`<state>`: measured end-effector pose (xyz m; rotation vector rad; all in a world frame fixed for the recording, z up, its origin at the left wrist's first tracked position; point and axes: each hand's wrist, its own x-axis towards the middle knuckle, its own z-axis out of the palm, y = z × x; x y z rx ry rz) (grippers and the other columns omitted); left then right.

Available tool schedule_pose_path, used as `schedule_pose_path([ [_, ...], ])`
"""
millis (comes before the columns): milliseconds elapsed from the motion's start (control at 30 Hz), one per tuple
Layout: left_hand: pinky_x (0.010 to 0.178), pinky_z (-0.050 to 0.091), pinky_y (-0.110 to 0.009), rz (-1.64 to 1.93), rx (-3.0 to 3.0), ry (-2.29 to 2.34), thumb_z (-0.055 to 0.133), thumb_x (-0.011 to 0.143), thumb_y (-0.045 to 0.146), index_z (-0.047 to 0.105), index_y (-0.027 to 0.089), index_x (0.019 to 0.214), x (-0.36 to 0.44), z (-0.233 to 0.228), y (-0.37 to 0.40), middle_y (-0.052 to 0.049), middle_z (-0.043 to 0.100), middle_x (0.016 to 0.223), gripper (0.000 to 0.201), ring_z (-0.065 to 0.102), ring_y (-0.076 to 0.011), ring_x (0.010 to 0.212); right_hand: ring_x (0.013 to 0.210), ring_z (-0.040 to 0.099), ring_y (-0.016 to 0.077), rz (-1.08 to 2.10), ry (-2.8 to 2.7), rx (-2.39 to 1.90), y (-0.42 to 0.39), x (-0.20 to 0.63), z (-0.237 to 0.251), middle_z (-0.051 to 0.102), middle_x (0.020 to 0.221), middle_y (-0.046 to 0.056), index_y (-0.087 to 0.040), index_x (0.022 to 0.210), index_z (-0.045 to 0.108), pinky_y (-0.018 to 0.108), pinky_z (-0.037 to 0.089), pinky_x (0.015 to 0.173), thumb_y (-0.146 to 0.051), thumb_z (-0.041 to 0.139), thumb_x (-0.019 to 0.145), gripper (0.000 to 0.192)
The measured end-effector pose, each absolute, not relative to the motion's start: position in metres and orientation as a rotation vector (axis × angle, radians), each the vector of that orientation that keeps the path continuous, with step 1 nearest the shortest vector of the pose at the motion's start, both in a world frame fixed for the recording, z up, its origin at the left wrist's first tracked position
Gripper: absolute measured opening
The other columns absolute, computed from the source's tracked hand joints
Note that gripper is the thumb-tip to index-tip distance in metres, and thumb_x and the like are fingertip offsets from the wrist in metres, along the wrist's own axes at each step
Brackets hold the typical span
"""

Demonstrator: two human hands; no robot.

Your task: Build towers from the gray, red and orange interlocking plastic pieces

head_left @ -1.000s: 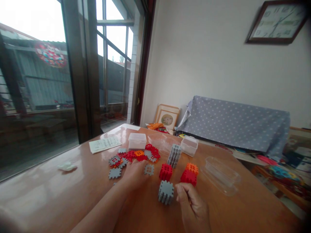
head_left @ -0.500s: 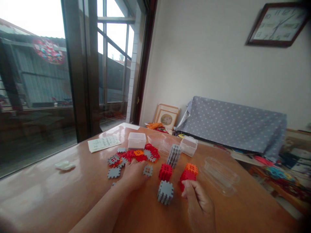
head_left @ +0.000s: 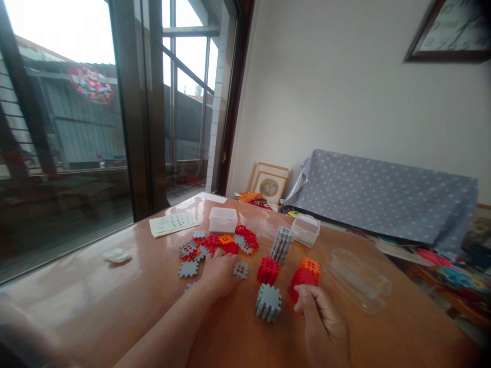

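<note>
My left hand (head_left: 219, 268) reaches palm down to the near edge of a loose pile of red pieces (head_left: 230, 248), its fingers stretched out and the tips partly hidden. A grey window piece (head_left: 241, 270) lies just right of it. My right hand (head_left: 324, 314) is closed, thumb against curled fingers, at the lower edge of a stack of red notched building plates (head_left: 304, 280). Behind that stack shows an orange window piece (head_left: 310, 266). Between my hands stand a stack of grey plates (head_left: 268, 299), a red stack (head_left: 268, 270) and a taller grey stack (head_left: 282, 245).
Two translucent boxes, one behind the pile (head_left: 223, 221) and one farther right (head_left: 306, 230), stand on the table. Clear plastic lids (head_left: 358, 278) lie at right. A printed sheet (head_left: 174, 224) and a crumpled white wrapper (head_left: 117, 256) are at left, beside the window.
The view has swung slightly left, so everything sits farther right in the picture. Both hands keep nearly the same places beside the pile and the red stack.
</note>
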<state>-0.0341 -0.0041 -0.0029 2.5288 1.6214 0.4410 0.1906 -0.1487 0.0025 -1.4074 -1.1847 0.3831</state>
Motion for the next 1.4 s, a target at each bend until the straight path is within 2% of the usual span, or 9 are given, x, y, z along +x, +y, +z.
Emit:
schedule_pose_path([
  [300, 0.099, 0.038, -0.052, 0.417, 2.539, 1.63, 0.066, 0.076, 0.031, 0.069, 0.028, 0.11, -0.034, -0.003, -0.003, -0.01, 0.07, 0.117, 0.034, 0.054, -0.0372, 0.118, 0.073, 0.059, 0.019, 0.37, -1.177, -1.397, -0.147, 0.191, 0.005, 0.061, 0.073, 0.001, -0.021, 0.086, 0.068, 0.026, 0.046, 0.066, -0.058, 0.054, 0.096, 0.041],
  [400, 0.097, 0.039, -0.052, 0.397, 2.545, 1.638, 0.065, 0.077, 0.033, 0.07, 0.027, 0.106, -0.035, -0.003, -0.002, -0.011, 0.069, 0.118, 0.03, 0.054, -0.0378, 0.118, 0.072, 0.058, 0.0187, 0.378, -1.178, -1.401, -0.147, 0.191, 0.005, 0.06, 0.072, 0.001, -0.021, 0.084, 0.067, 0.026, 0.045, 0.066, -0.058, 0.054, 0.097, 0.041],
  [667, 0.1, 0.038, -0.054, 0.39, 2.51, 1.622, 0.07, 0.073, 0.035, 0.069, 0.027, 0.109, -0.036, 0.0, -0.002, -0.009, 0.072, 0.116, 0.037, 0.054, -0.0384, 0.119, 0.07, 0.059, 0.0183, 0.364, -1.173, -1.425, -0.147, 0.195, 0.002, 0.062, 0.071, 0.0, -0.021, 0.084, 0.067, 0.025, 0.045, 0.064, -0.06, 0.055, 0.095, 0.042],
  [867, 0.098, 0.042, -0.044, 0.672, 2.301, 1.66, 0.06, 0.084, 0.029, 0.07, 0.028, 0.113, -0.049, 0.015, 0.005, -0.007, 0.073, 0.118, 0.03, 0.06, -0.0317, 0.117, 0.069, 0.059, 0.0193, 0.333, -1.158, -1.434, -0.145, 0.198, 0.0, 0.062, 0.069, 0.001, -0.021, 0.081, 0.067, 0.026, 0.047, 0.064, -0.062, 0.054, 0.094, 0.045],
  [1033, 0.081, 0.047, -0.031, 0.884, 1.996, 1.699, 0.054, 0.09, 0.028, 0.069, 0.02, 0.112, -0.065, 0.019, 0.019, -0.008, 0.076, 0.107, 0.028, 0.067, -0.0242, 0.1, 0.066, 0.059, 0.0187, 0.331, -1.168, -1.456, -0.141, 0.2, -0.003, 0.062, 0.068, 0.001, -0.021, 0.08, 0.067, 0.026, 0.046, 0.062, -0.064, 0.056, 0.092, 0.046],
  [1267, 0.065, 0.041, -0.027, 0.712, 2.084, 1.705, 0.055, 0.085, 0.024, 0.068, 0.021, 0.092, -0.078, 0.018, 0.007, -0.003, 0.074, 0.085, 0.015, 0.067, -0.0194, 0.079, 0.067, 0.061, 0.0198, 0.368, -1.224, -1.44, -0.136, 0.199, -0.007, 0.063, 0.068, 0.001, -0.021, 0.077, 0.066, 0.027, 0.047, 0.064, -0.064, 0.054, 0.093, 0.048],
  [1333, 0.065, 0.041, -0.028, 0.62, 2.147, 1.745, 0.059, 0.081, 0.028, 0.066, 0.022, 0.09, -0.082, 0.021, -0.002, -0.004, 0.074, 0.087, 0.013, 0.068, -0.0215, 0.081, 0.066, 0.06, 0.0195, 0.371, -1.231, -1.436, -0.137, 0.197, -0.005, 0.062, 0.068, 0.001, -0.021, 0.08, 0.067, 0.027, 0.046, 0.064, -0.064, 0.053, 0.094, 0.047],
  [1400, 0.068, 0.044, -0.031, 0.479, 2.236, 1.782, 0.064, 0.078, 0.035, 0.065, 0.024, 0.093, -0.084, 0.026, -0.01, -0.005, 0.074, 0.095, 0.019, 0.069, -0.0253, 0.087, 0.067, 0.059, 0.0197, 0.372, -1.234, -1.429, -0.139, 0.194, -0.003, 0.062, 0.068, 0.001, -0.021, 0.081, 0.067, 0.027, 0.046, 0.064, -0.063, 0.053, 0.095, 0.046],
])
